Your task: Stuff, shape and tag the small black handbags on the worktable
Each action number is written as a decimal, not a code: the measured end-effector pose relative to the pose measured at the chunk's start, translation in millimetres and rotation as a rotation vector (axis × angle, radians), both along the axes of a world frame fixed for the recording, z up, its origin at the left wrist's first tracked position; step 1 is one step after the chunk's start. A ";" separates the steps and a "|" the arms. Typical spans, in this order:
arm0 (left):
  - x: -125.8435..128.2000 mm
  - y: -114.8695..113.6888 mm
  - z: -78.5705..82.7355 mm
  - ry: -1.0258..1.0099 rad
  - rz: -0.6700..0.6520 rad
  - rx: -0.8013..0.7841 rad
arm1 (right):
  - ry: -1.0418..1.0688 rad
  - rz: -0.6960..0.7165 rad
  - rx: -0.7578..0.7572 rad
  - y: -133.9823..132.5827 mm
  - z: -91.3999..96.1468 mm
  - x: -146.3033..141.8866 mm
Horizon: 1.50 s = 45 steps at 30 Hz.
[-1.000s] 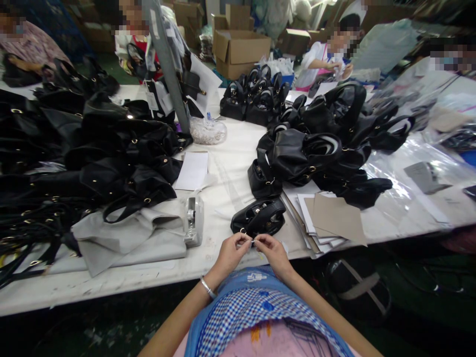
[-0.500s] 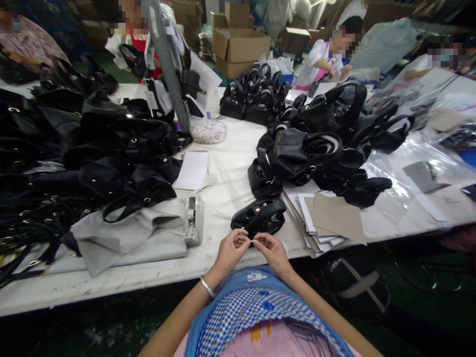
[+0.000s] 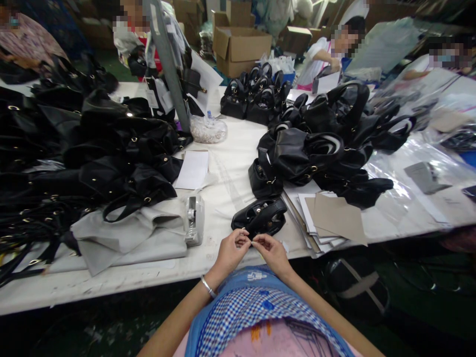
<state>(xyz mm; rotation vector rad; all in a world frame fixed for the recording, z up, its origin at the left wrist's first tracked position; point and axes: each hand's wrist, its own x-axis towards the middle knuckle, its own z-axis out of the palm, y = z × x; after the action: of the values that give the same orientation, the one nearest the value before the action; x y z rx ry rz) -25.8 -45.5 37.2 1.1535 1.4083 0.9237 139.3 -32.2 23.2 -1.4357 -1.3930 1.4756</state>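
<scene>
A small black handbag (image 3: 256, 214) with gold metal fittings lies at the table's front edge, right in front of me. My left hand (image 3: 235, 246) and my right hand (image 3: 270, 248) meet at its near side, fingertips almost touching. Both are closed in a pinch. Whatever sits between the fingertips is too small to name. To the left of the bag stands a grey tape dispenser (image 3: 195, 220). A stack of cardboard and paper sheets (image 3: 334, 218) lies to its right.
Black handbags (image 3: 290, 153) are heaped beyond on the right, and a large pile of black bags (image 3: 92, 148) covers the left. Behind the dispenser are white cards (image 3: 192, 169) and a clear plastic bag (image 3: 208, 130). A grey post (image 3: 167, 64) rises mid-table. Several co-workers stand across the table.
My hands stay pinched at the bag with barely any movement. Across the table, a co-worker at the right now has a white sheet in front of them.
</scene>
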 end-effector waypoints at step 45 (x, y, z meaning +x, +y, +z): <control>-4.2 -4.2 -55.2 -0.040 0.052 -0.267 | -0.153 0.092 -0.029 -13.3 -30.8 2.9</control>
<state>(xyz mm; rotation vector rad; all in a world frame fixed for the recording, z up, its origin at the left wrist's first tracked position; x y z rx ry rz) -30.0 -49.7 -18.0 0.8976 1.4847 0.7627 142.2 -45.4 -7.6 -1.5490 -1.5543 1.4742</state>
